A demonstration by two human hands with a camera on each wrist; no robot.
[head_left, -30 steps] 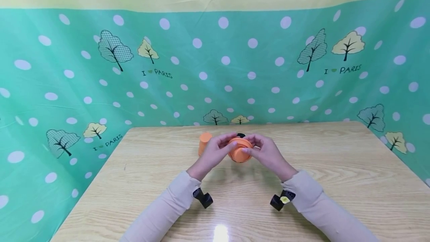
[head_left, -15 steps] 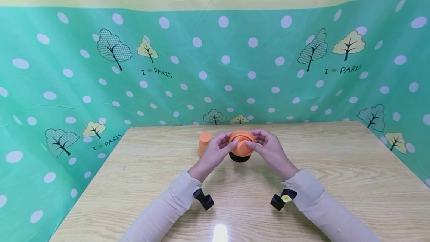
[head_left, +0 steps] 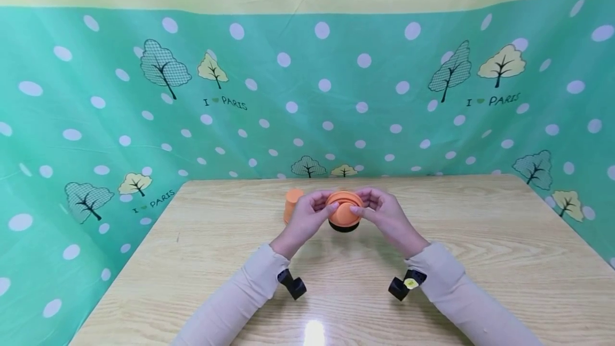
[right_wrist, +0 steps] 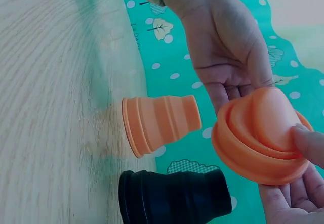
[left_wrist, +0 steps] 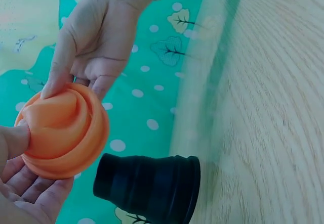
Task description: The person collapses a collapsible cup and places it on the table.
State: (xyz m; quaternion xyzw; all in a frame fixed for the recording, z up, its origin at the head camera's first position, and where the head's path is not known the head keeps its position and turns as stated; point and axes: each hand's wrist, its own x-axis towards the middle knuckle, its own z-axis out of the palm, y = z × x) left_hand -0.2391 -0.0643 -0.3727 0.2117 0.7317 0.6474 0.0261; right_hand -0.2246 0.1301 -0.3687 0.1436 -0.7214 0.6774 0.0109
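Note:
Both hands hold an orange collapsible cup [head_left: 345, 215], upside down and partly folded, its small end pushed askew within the wider rings. My left hand [head_left: 311, 217] grips its left side, thumb on the folded end and fingers under the rim. From the right, my right hand [head_left: 385, 219] holds it the same way. In the left wrist view, the cup [left_wrist: 66, 133] shows twisted, swirling folds. A black collapsible cup [left_wrist: 149, 187] stands extended, wide end down on the table, below the held cup. The head view shows only its lower edge; the held cup hides the rest.
A second orange cup [right_wrist: 162, 123] stands extended, wide end down, just beyond my left hand; its flat top [head_left: 294, 195] shows in the head view. The wooden table [head_left: 230, 239] ends at a green dotted curtain [head_left: 336, 122] behind. Each wrist carries a small black camera [head_left: 294, 285].
Over the last second the held orange cup has risen slightly and moved away from me, then dipped a little. The black cup's base now shows beneath it. Its small end sits differently folded.

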